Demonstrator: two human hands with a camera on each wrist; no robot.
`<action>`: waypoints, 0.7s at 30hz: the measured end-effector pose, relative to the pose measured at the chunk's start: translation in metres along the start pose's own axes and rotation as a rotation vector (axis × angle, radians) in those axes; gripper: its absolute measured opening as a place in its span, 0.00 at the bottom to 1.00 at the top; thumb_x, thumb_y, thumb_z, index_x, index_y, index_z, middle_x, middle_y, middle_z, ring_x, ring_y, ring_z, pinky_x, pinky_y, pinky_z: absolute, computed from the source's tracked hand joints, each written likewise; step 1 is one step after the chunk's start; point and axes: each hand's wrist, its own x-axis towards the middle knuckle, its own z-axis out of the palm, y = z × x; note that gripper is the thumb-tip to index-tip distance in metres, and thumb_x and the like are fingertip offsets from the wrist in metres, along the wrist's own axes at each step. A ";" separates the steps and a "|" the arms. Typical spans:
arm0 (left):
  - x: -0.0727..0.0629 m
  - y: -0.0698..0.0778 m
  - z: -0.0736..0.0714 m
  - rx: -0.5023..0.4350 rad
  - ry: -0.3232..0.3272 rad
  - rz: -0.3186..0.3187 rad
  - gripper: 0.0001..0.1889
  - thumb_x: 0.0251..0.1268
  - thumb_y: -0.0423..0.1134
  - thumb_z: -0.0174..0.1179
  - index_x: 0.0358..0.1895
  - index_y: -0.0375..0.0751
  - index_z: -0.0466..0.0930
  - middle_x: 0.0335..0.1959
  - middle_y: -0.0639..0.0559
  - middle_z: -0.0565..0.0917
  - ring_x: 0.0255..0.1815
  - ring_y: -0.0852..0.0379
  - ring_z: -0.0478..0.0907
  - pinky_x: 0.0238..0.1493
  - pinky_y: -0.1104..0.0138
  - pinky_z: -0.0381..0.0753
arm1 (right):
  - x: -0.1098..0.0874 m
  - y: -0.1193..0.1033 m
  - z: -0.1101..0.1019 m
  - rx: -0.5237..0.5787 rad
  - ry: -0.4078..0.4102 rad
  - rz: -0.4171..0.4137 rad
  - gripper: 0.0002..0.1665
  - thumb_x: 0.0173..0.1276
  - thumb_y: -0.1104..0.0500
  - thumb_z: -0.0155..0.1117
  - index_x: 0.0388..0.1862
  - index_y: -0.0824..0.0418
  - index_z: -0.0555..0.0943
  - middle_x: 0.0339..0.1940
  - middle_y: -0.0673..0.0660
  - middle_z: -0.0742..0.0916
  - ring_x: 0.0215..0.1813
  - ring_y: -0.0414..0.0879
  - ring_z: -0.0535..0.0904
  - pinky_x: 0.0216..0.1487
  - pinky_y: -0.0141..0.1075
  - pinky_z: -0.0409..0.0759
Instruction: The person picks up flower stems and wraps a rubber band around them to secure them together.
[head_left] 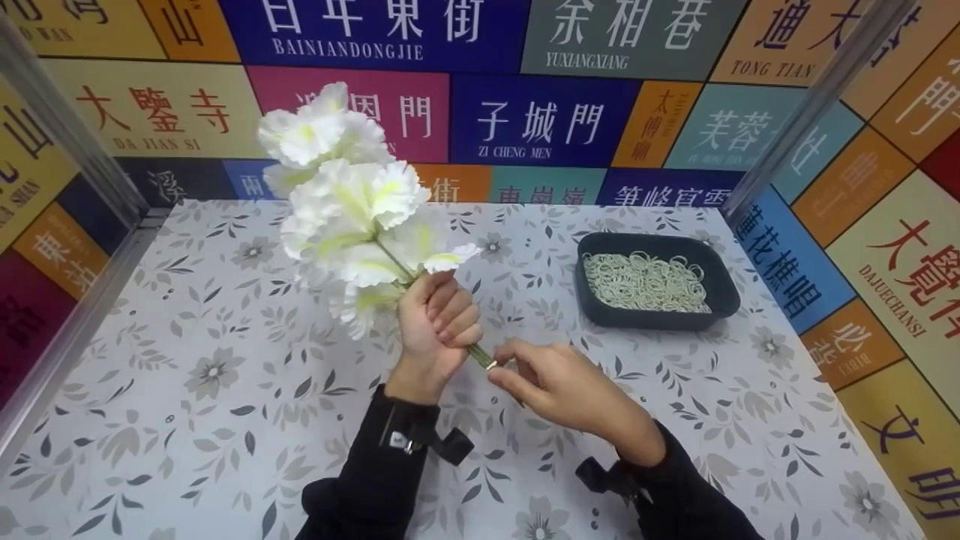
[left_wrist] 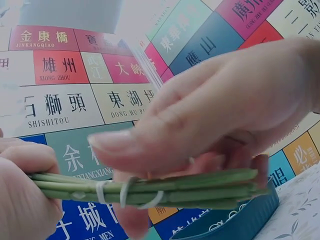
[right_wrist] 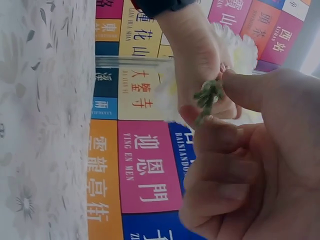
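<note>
A bunch of white artificial flowers (head_left: 352, 202) with yellow-green centres leans up and left in the head view. My left hand (head_left: 439, 322) grips its green stems. Below that fist the stem ends (left_wrist: 215, 187) stick out, with pale loops of a rubber band (left_wrist: 127, 192) around them in the left wrist view. My right hand (head_left: 570, 386) is at the stem ends, its thumb and curled fingers on either side of them, pinching at the rubber band. In the right wrist view the cut stem tips (right_wrist: 207, 97) show between thumb and forefinger; the fingertips partly hide the band.
A dark rectangular box (head_left: 660, 319) holding many pale rubber bands (head_left: 645, 281) stands at the back right of the table. The table (head_left: 187, 450) has a leaf-and-flower printed cover. Colourful sign-covered panels (head_left: 540, 120) rise behind and at both sides.
</note>
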 end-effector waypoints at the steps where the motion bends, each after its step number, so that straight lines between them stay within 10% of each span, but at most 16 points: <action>1: 0.000 -0.001 0.000 0.006 -0.005 -0.019 0.32 0.78 0.41 0.33 0.06 0.53 0.61 0.03 0.63 0.61 0.08 0.66 0.44 0.10 0.75 0.43 | -0.001 0.000 0.001 0.021 -0.005 -0.001 0.17 0.76 0.43 0.59 0.47 0.54 0.83 0.18 0.43 0.79 0.19 0.31 0.69 0.19 0.27 0.70; 21: -0.004 -0.015 0.010 0.370 -0.081 -0.164 0.20 0.77 0.42 0.43 0.20 0.50 0.63 0.13 0.62 0.64 0.10 0.70 0.57 0.12 0.78 0.52 | -0.016 0.004 0.025 0.134 -0.050 -0.020 0.14 0.80 0.52 0.55 0.32 0.55 0.73 0.20 0.41 0.72 0.21 0.29 0.63 0.22 0.24 0.64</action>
